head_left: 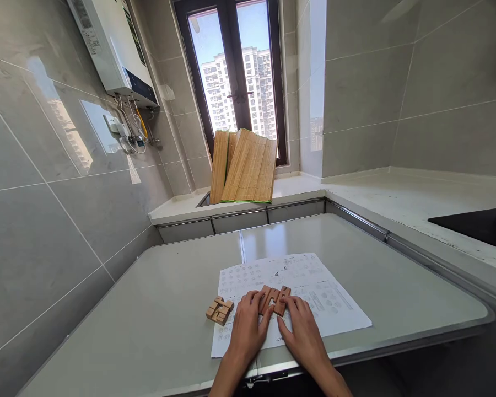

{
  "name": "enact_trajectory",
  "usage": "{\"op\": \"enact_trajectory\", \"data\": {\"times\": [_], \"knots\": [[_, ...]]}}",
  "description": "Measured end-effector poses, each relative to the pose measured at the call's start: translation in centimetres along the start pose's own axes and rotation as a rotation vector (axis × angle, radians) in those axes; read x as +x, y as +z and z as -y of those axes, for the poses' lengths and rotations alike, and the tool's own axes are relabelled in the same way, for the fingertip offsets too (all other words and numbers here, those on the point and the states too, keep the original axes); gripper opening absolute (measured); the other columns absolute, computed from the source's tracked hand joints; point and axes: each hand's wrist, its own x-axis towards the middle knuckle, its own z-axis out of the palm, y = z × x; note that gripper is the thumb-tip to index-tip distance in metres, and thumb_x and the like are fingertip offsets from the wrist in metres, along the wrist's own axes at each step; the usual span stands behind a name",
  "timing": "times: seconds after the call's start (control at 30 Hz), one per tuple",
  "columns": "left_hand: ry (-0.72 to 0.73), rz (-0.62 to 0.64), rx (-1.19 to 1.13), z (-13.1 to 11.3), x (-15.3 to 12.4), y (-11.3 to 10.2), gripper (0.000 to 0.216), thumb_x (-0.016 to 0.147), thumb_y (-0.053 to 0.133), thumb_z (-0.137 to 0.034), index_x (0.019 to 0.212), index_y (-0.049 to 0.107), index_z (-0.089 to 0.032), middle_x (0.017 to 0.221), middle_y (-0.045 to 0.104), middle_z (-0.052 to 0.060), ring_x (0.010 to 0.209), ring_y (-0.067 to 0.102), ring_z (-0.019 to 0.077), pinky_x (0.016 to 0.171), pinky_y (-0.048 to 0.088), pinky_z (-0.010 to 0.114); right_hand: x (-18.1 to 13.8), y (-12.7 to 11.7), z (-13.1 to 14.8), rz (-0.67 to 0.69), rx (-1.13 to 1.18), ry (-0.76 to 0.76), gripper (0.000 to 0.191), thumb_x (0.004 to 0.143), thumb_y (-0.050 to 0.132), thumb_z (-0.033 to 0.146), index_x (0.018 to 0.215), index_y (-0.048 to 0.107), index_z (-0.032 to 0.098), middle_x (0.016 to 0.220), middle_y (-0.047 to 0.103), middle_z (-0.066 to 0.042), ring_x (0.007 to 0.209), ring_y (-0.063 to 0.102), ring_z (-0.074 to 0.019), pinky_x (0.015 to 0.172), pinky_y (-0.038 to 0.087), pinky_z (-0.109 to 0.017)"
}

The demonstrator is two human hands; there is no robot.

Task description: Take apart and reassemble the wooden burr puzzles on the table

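Both hands are working close to the near edge of the table (165, 342), over a printed sheet (347, 317). The brown blocks (275, 294) are lying flat on the sheet, between the two hands. The left hand (248, 320) is touching them from the left, its thumb and fingertips standing apart. The right hand (302, 325) is meeting them from the right, its thumb reaching toward their near end and its fingers resting at their right side; whether either hand is clamping firmly, I cannot tell.

The pale blocks (220, 317) are sitting together just left of the left hand, straddling the sheet's left edge. The sheet's near edge is leaving only a narrow strip of tabletop before the table's near edge, and both wrists are crossing that strip.

More room is opening sideways: wide stretches of tabletop are running to the left edge and to the rounded near right corner. Beyond the sheet, a seam (242, 248) is leading to the far edge. Along the far and right edges a counter (359, 184) is bordering the table, with straw mats (250, 171) leaning by the window (235, 66).
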Motion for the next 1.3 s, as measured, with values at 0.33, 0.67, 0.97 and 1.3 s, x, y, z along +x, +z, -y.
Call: {"op": "enact_trajectory", "data": {"times": [0.33, 0.67, 0.97, 1.3], "knots": [[-0.078, 0.008, 0.087, 0.5, 0.4, 0.4, 0.033, 0.099, 0.044, -0.031, 0.117, 0.071, -0.023, 0.122, 0.067, 0.010, 0.113, 0.059, 0.0296, 0.098, 0.047, 0.045, 0.0, -0.9, 0.3, 0.048, 0.157, 0.086, 0.012, 0.099, 0.048, 0.031, 0.108, 0.056, 0.027, 0.109, 0.060, -0.009, 0.104, 0.060, -0.0297, 0.090, 0.052, -0.046], [-0.170, 0.004, 0.137, 0.8, 2.4, 0.4, 0.025, 0.095, 0.052, -0.032, 0.102, 0.074, -0.021, 0.111, 0.070, 0.010, 0.106, 0.063, 0.0286, 0.092, 0.046, 0.039, 0.3, -1.5, 0.5, 0.082, 0.307, 0.042, 0.016, 0.099, 0.052, 0.037, 0.107, 0.058, 0.025, 0.111, 0.062, -0.008, 0.092, 0.064, -0.0231, 0.086, 0.056, -0.037], [-0.276, -0.028, 0.155, 1.6, 4.0, 0.1, 0.021, 0.089, 0.059, -0.032, 0.091, 0.074, -0.018, 0.103, 0.074, 0.011, 0.096, 0.068, 0.0286, 0.081, 0.046, 0.036, 0.3, -1.9, 1.3, 0.124, 0.349, 0.014, 0.015, 0.098, 0.054, 0.036, 0.108, 0.059, 0.025, 0.112, 0.063, -0.009, 0.089, 0.063, -0.0228, 0.085, 0.055, -0.037], [-0.203, -0.028, -0.055, 1.6, 4.0, -1.0, 0.031, 0.096, 0.050, -0.042, 0.094, 0.071, -0.020, 0.096, 0.077, 0.009, 0.083, 0.071, 0.0246, 0.073, 0.050, 0.032, 0.5, -2.5, 2.1, 0.199, 0.400, 0.001, 0.014, 0.098, 0.053, 0.035, 0.104, 0.060, 0.025, 0.115, 0.063, -0.008, 0.090, 0.064, -0.0220, 0.085, 0.055, -0.035]]}}
